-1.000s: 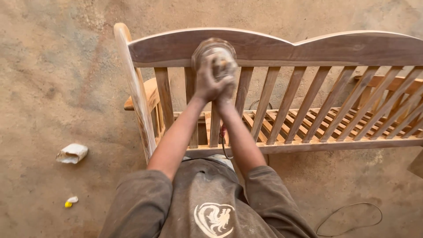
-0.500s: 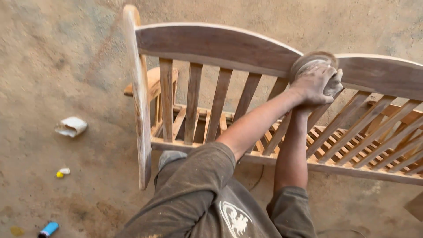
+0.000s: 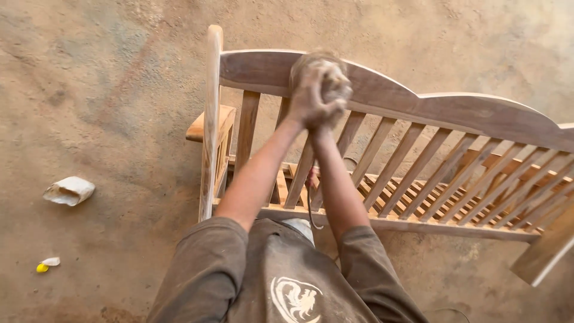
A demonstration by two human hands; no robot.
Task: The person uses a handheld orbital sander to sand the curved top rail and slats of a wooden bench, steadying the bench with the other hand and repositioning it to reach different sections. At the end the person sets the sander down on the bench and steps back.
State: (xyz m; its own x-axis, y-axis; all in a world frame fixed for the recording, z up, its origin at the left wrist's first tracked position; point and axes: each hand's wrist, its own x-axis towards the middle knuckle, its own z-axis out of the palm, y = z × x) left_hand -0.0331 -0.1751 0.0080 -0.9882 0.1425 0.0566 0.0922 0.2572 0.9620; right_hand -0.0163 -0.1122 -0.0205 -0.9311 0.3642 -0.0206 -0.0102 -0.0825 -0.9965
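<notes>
Both of my dusty hands clasp a round, dust-coated sander (image 3: 317,60) against the curved top rail (image 3: 418,101) of an unfinished wooden bench. My left hand (image 3: 308,98) wraps the tool from the left and my right hand (image 3: 335,90) presses on it from the right. The tool sits near the left end of the rail, above the slanted back slats (image 3: 418,173). A dark cord (image 3: 311,212) hangs down between my forearms. Most of the tool is hidden under my fingers.
The bench's armrest (image 3: 209,122) and upright post (image 3: 212,90) stand at the left. On the sandy floor lie a crumpled white paper (image 3: 69,190) and a small yellow and white scrap (image 3: 45,264). A wooden piece (image 3: 547,251) juts out at lower right.
My hands and the sander have slid back left along the top rail, from its middle toward the left end. The view has shifted with them.
</notes>
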